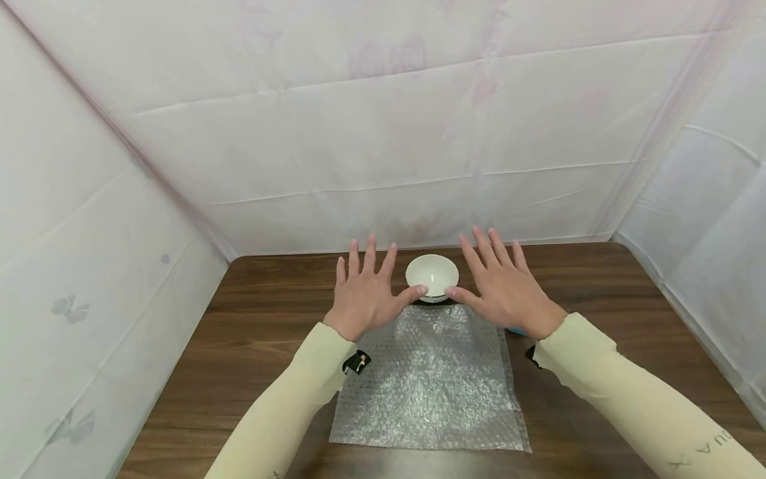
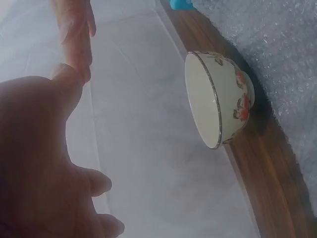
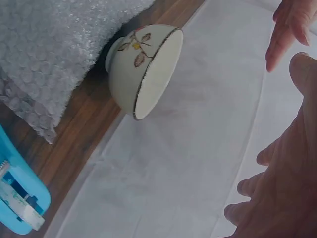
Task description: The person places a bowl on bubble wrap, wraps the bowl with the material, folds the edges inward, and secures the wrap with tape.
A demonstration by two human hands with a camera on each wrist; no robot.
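Both hands are held out flat above the table, fingers spread, thumbs pointing toward each other. The left hand (image 1: 366, 299) hovers at the left of a white bowl (image 1: 432, 273), and the right hand (image 1: 507, 293) at its right. Neither hand holds anything; in the wrist views the bowl stands apart from them. The bowl is upright, with a dark rim and painted flowers and leaves on its outside. Before it lies a flat sheet of bubble wrap (image 1: 431, 386). A blue tape dispenser (image 3: 22, 183), mostly hidden by the right hand in the head view, sits right of the sheet.
The dark wooden table (image 1: 239, 359) meets a white cloth wall (image 1: 335, 153) at its back edge, close behind the bowl. More white cloth hangs along the left and right sides. Each wrist wears a small black device.
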